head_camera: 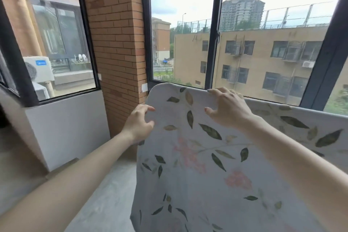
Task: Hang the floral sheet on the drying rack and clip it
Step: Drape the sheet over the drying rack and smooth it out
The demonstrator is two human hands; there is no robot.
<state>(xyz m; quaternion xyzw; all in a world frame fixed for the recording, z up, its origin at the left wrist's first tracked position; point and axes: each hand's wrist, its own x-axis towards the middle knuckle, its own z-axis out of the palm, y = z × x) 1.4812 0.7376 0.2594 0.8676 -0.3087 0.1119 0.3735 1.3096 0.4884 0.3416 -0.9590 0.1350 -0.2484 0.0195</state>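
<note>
The floral sheet (197, 156), white with green leaves and pink flowers, hangs over a bar at window height and drops toward the floor. The drying rack under it is hidden by the cloth. My left hand (139, 122) is at the sheet's left edge, its thumb and forefinger bent and apart with their tips on the fabric. On the top fold rests my right hand (226, 107), fingers spread and bent over the edge. No clips are in view.
Dark-framed windows (212, 43) stand just behind the sheet, with a brick pillar (116, 34) to the left. A low grey wall (66, 124) runs under the left window. Grey floor (105, 194) lies below and left of the sheet.
</note>
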